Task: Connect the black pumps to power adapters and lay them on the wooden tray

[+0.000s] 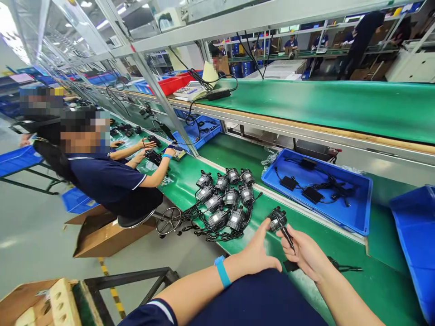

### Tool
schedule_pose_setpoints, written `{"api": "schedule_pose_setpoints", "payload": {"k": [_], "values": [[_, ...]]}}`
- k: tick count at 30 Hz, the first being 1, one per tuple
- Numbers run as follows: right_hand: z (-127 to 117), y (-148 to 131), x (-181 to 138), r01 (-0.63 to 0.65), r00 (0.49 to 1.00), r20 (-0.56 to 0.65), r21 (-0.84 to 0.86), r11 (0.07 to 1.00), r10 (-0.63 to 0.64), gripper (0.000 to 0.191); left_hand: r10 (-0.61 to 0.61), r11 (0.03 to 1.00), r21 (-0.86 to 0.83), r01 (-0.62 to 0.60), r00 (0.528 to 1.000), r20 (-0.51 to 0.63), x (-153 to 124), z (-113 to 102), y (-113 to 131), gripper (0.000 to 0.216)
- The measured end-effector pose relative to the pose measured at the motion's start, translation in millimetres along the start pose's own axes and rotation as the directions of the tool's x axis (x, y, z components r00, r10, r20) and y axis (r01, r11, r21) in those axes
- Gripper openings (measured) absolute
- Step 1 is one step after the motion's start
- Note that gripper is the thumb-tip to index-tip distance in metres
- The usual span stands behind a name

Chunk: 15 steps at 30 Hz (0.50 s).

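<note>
A small black motor-like pump [277, 219] stands on the green bench just beyond my hands. My left hand [256, 254] is spread, thumb apart from the fingers, its fingertips at the pump's near left side; whether they touch it I cannot tell. Between thumb and fingers, my right hand [304, 251] pinches a black cable [288, 238] running down from the pump. A dark flat piece, partly hidden, shows below the right hand. To the left, several similar black pumps [231, 198] with pale labels sit bunched together, their cables [204, 226] tangled at the bench's near edge.
A blue tray [369, 206] behind the bench strip holds black power adapters [312, 195] with cords. Another blue bin [416, 244] stands at the right. A seated co-worker [105, 167] works at the left. An upper green shelf [322, 102] spans the back; a metal post [163, 99] slants down.
</note>
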State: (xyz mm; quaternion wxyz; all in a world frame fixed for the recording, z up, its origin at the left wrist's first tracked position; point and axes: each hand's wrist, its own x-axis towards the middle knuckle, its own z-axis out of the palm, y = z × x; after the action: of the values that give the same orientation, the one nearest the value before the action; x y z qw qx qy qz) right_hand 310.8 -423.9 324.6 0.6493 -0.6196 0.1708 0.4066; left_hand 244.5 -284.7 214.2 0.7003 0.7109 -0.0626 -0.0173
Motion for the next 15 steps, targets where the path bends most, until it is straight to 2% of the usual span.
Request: {"api": "schedule_pose_setpoints", "payload": {"k": [1, 3, 5, 6, 9, 10, 11, 13, 14, 15], "values": [[8.8, -5.2, 2.4, 0.005, 1.000, 0.019, 0.037, 0.999, -0.005, 0.048, -0.057, 0.993, -0.098, 0.068, 0.992, 0.111, 0.9, 3.4, 2.5, 0.126], [25.1, -12.5, 7.2, 0.006, 0.999, 0.053, 0.052, 0.999, -0.009, 0.040, -0.111, 0.962, -0.215, 0.166, 0.963, 0.244, 3.7, 10.4, 7.4, 0.095], [35.3, -17.7, 13.8, 0.016, 0.996, 0.084, -0.012, 1.000, -0.015, 0.035, -0.157, 0.926, -0.306, 0.222, 0.962, 0.223, 6.5, 14.7, 10.5, 0.054], [36.9, -20.3, 18.8, 0.031, 0.994, 0.104, -0.068, 0.997, -0.023, 0.034, -0.188, 0.907, -0.345, 0.243, 0.965, 0.184, 7.0, 14.6, 11.1, 0.042], [24.7, -27.8, 44.7, 0.142, 0.988, 0.105, -0.341, 0.929, -0.113, 0.032, -0.313, 0.847, -0.426, 0.318, 0.946, 0.084, 1.0, 4.1, 12.4, 0.038], [15.8, -29.0, 57.0, 0.195, 0.981, 0.075, -0.484, 0.853, -0.181, 0.032, -0.346, 0.824, -0.459, 0.333, 0.936, 0.057, -3.8, -2.8, 13.9, 0.040], [5.2, -28.4, 70.4, 0.241, 0.961, 0.051, -0.642, 0.728, -0.273, 0.031, -0.369, 0.798, -0.502, 0.333, 0.929, 0.029, -9.9, -10.9, 16.6, 0.043], [-18.2, -20.0, 97.2, 0.289, 0.885, 0.112, -0.893, 0.344, -0.452, 0.030, -0.391, 0.738, -0.613, 0.283, 0.919, -0.046, -24.6, -30.0, 26.2, 0.049], [-30.0, -11.5, 109.1, 0.305, 0.847, 0.207, -0.943, 0.129, -0.490, 0.034, -0.396, 0.714, -0.660, 0.235, 0.913, -0.102, -32.8, -40.2, 33.1, 0.050], [-41.5, -0.6, 119.4, 0.334, 0.819, 0.325, -0.940, -0.069, -0.473, 0.040, -0.401, 0.699, -0.693, 0.176, 0.899, -0.176, -41.1, -50.4, 41.0, 0.050]]}}
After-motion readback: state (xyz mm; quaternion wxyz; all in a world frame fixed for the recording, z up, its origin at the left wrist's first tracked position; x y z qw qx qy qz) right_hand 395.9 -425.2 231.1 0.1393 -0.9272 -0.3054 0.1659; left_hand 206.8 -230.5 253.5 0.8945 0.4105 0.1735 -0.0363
